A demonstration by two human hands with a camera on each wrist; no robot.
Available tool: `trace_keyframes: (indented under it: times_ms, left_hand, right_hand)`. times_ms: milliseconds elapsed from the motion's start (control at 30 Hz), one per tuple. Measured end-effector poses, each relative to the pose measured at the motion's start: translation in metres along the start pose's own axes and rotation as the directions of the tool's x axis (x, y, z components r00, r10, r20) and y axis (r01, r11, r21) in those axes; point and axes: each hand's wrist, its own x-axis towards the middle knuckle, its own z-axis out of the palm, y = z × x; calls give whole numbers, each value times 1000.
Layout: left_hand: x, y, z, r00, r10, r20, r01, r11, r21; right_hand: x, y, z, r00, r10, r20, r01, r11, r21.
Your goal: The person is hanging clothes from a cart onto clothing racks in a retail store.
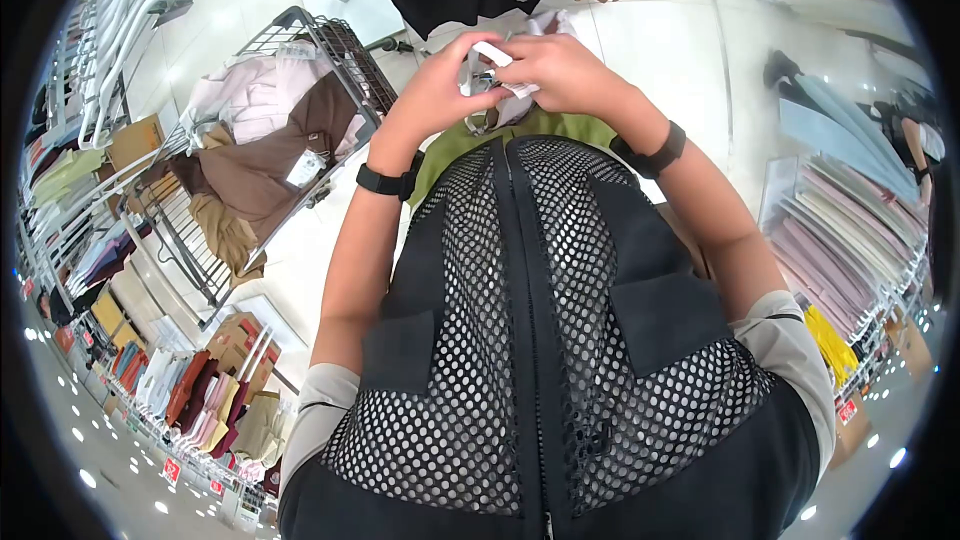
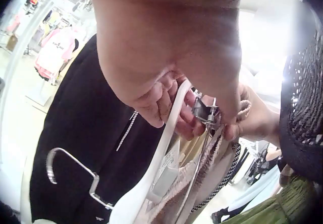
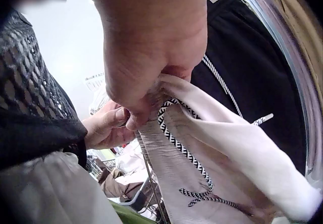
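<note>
A pale garment [image 3: 164, 176] with a black-and-white drawstring [image 3: 191, 158] is held up in front of the body, its gathered waistband [image 3: 155, 137] beside a white hanger [image 2: 155, 158]. The hanger is gripped near one end by the left hand [image 1: 437, 92], whose fingers are curled about it close to a metal clip [image 2: 206, 112]; the waistband is pinched by the right hand [image 1: 568, 70]. The step in hand is judged to be the fitting of waistband and clip together, though whether the cloth is already caught cannot be told. For the next move, the clip would need to be worked with the waistband kept flat and the drawstring kept clear of it. Black pants [image 2: 91, 128] are seen just beyond, and brown clothes [image 1: 268, 155] are piled in a cart [image 1: 352, 65] off to the left.
</note>
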Motion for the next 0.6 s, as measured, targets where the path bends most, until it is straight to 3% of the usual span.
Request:
trace_keyframes:
  times_ms: [67, 100, 200, 267, 333, 400, 500, 600]
  left_hand:
    - [-5, -6, -1, 990, -51, -128, 49, 999, -18]
    - [-9, -10, -3, 961, -226, -161, 239, 968, 69]
    - [-13, -26, -3, 943, -209, -258, 245, 962, 116]
    - [-13, -31, -1, 946, -224, -236, 250, 965, 84]
    - [-11, -39, 3, 949, 33, -313, 48, 968, 247]
    - [-10, -39, 8, 957, 1, -288, 67, 972, 226]
    - [-4, -37, 17, 959, -52, -279, 115, 970, 214]
    - [2, -40, 24, 960, 44, -275, 48, 946, 319]
  right_hand:
    - [-6, 3, 7, 999, -21, -41, 20, 1000, -21]
    - [-10, 5, 11, 999, -15, -36, 14, 1000, -17]
    - [-20, 15, 17, 988, 109, -113, -103, 993, 64]
    - [-28, 22, 19, 945, 328, 6, -325, 934, 145]
    - [-35, 21, 17, 931, 365, -25, -357, 922, 149]
    - [-35, 19, 12, 867, 498, 6, -491, 853, 177]
    - [-35, 25, 12, 840, 541, -45, -511, 815, 272]
    - [-28, 23, 14, 882, 460, -101, -440, 882, 170]
